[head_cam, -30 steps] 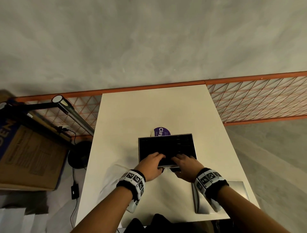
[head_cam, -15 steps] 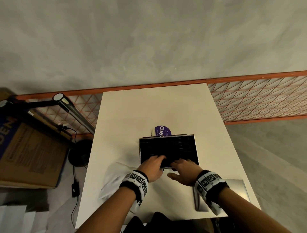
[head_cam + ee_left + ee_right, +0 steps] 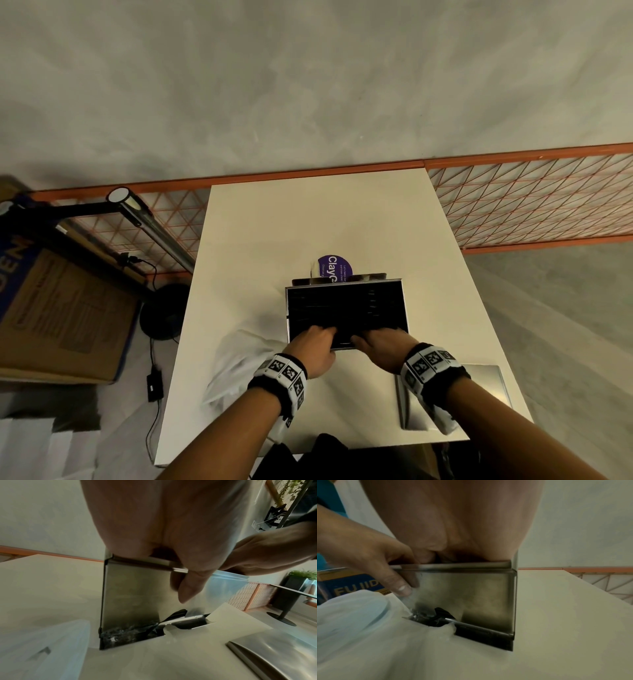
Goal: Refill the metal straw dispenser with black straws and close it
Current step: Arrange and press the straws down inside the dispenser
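The metal straw dispenser [image 3: 405, 301] stands open-topped on the white table [image 3: 308, 219], packed with black straws [image 3: 342, 305]. My left hand [image 3: 322, 334] hooks over its near rim, fingers inside and thumb [image 3: 190, 588] down the front wall [image 3: 130, 595]. My right hand [image 3: 380, 337] reaches over the same rim beside it, fingers lying on the straws, tips lost in the dark. Straws show in the bottom slot [image 3: 479, 630]. The flat metal lid [image 3: 479, 394] lies at the table's front right.
A crumpled clear plastic bag [image 3: 239, 366] lies left of the dispenser. A purple round label [image 3: 334, 269] peeks out behind it. A cardboard box [image 3: 61, 308] and a lamp arm [image 3: 150, 222] stand off the table's left side; orange mesh fencing [image 3: 531, 198] runs behind.
Half a second ago my right thumb was spread out toward me; it has come back to the near rim. The left hand has stayed on the rim.
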The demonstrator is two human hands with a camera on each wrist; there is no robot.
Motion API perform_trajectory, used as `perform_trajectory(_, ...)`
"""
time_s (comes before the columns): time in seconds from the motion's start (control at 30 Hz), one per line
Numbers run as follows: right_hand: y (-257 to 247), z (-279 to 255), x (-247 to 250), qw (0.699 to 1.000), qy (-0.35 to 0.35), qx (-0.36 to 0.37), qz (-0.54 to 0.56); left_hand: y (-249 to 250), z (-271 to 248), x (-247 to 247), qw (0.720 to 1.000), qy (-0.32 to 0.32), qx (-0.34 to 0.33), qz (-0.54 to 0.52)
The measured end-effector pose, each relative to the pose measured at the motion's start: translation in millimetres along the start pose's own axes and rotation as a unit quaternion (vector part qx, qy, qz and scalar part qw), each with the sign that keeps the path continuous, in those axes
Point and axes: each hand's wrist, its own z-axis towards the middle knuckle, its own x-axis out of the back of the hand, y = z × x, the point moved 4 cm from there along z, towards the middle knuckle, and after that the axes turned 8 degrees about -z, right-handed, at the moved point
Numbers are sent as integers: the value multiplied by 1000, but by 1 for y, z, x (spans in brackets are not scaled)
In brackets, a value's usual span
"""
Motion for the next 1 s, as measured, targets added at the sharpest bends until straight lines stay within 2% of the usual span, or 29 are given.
perform_trajectory(0.3, -3, 6, 8, 998, 38, -19, -47, -1, 4, 6, 999, 30, -15, -27)
perform_trajectory(0.5, 2, 14, 4, 998, -32, -43, -17, -1, 4, 5, 999, 25, -21, -27)
perform_trajectory(0.63, -4, 21, 8, 998, -38, -37, -22, -2, 3, 3, 999, 31, -28, -29)
perform_trajectory(0.73, -4, 28, 10, 994, -83, -65, -7, -2, 4, 6, 999, 34, -29, -25)
perform_trajectory(0.83, -6, 36, 13, 995, -79, -54, 8, -2, 7, 8, 998, 34, -35, -25)
perform_trajectory(1.0, -9, 45, 16, 990, -115, -74, 37, -3, 10, 9, 998, 31, -48, -7)
